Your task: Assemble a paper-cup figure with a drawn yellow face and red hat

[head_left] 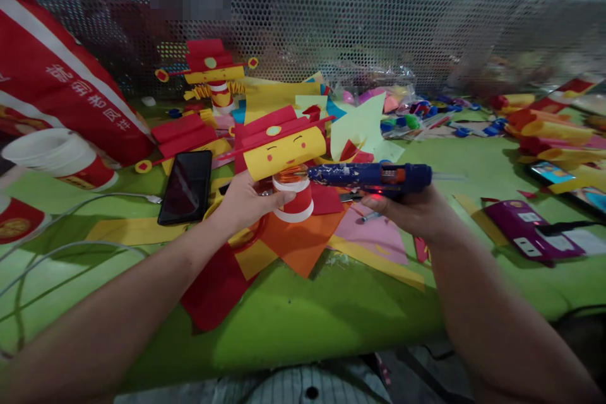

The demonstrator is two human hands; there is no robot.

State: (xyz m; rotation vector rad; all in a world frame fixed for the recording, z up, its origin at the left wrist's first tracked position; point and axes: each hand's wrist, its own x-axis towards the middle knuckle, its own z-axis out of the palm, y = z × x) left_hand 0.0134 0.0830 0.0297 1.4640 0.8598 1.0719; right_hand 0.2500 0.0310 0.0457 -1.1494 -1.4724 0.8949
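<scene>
My left hand is closed around a paper-cup figure, its thumb on the red and white cup. The figure's yellow paper head has a drawn face and a red paper hat, and it tilts over the cup. In my right hand is a blue hot glue gun with a red light showing. Its nozzle points left at the folded orange paper on top of the cup. Whether the tip touches it I cannot tell. A clear glue stick sticks out behind the gun.
A finished-looking figure stands at the back left. A phone, stacked paper cups and white cables lie left. Coloured paper covers the middle of the green table. A purple power strip sits right. Perforated metal rises behind.
</scene>
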